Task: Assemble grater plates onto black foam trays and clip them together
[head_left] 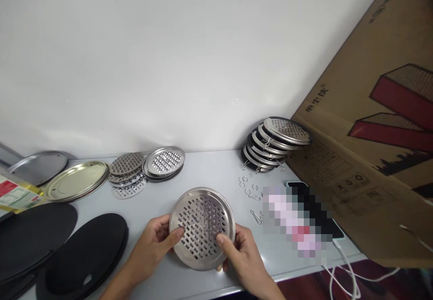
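Between my two hands is a round metal grater [202, 228], its slotted face tilted up toward me above the front of the table. My left hand [154, 243] grips the left rim, thumb on the face. On the opposite rim, my right hand [242, 256] presses its thumb near the slots, fingers behind the edge. Whether several discs are stacked in my hands I cannot tell. Behind them lie metal trays with a grater plate [165, 161] on top and a pile of perforated discs [127, 164]. Small wire clips [255, 216] lie to the right.
A stack of round graters [275, 142] stands back right against a cardboard box [355, 155]. Black discs [88, 250], gold-coloured plates [77, 180] and a silver plate [39, 167] fill the left. A phone [329, 223] with white cables [348, 264] lies at right. A wall [189, 65] rises behind.
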`<act>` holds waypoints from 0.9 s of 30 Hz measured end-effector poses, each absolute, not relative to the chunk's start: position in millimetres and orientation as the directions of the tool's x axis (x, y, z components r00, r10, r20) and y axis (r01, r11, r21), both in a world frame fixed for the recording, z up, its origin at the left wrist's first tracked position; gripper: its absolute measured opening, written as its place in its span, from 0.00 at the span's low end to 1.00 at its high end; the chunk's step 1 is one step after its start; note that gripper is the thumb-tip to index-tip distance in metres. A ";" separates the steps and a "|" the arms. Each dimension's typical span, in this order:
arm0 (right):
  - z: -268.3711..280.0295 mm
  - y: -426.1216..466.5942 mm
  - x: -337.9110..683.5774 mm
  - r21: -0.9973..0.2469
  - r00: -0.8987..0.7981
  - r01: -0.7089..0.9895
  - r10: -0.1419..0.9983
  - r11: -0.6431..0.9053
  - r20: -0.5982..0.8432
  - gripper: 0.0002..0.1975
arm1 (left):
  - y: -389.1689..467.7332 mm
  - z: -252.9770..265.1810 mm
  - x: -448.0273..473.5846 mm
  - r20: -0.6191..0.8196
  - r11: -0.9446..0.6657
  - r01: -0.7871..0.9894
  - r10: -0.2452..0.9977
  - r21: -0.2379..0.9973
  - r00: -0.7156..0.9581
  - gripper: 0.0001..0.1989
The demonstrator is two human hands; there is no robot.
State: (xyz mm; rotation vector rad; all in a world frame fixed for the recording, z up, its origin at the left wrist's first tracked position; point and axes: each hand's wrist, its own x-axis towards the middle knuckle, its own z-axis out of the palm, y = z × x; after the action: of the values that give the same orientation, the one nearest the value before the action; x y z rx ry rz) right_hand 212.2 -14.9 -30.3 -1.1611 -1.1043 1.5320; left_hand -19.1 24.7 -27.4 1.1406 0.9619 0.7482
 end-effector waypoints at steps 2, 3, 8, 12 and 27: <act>-33.5 -18.4 209.8 -0.969 -0.149 -0.130 0.971 -0.209 -0.189 0.22 | 26.0 -25.8 -18.7 -0.229 0.258 -0.004 0.864 0.966 0.448 0.14; -35.2 -20.2 208.4 -0.969 -0.147 -0.122 0.969 -0.215 -0.196 0.22 | 26.1 -24.6 -18.0 -0.223 0.250 -0.001 0.866 0.968 0.448 0.15; -39.7 -28.4 206.5 -0.990 -0.061 0.013 0.988 -0.141 -0.141 0.20 | 24.4 -21.1 -16.3 -0.175 0.182 0.017 0.909 0.983 0.377 0.21; -35.4 -26.7 218.1 -0.951 -0.066 0.266 0.987 0.156 0.144 0.09 | 25.8 -21.7 -24.2 -0.057 -0.018 0.230 0.947 0.973 0.316 0.13; -61.7 -14.9 244.6 -0.386 -0.308 0.771 0.827 0.507 0.470 0.31 | 16.4 -42.9 -31.7 0.408 -0.783 0.585 0.615 0.214 0.674 0.19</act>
State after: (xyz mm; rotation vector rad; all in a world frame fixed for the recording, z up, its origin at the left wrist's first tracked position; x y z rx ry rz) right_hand 244.6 -14.9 -61.7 -1.3014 -2.1244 0.1159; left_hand -31.7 16.4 -42.9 2.8144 1.0098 0.7230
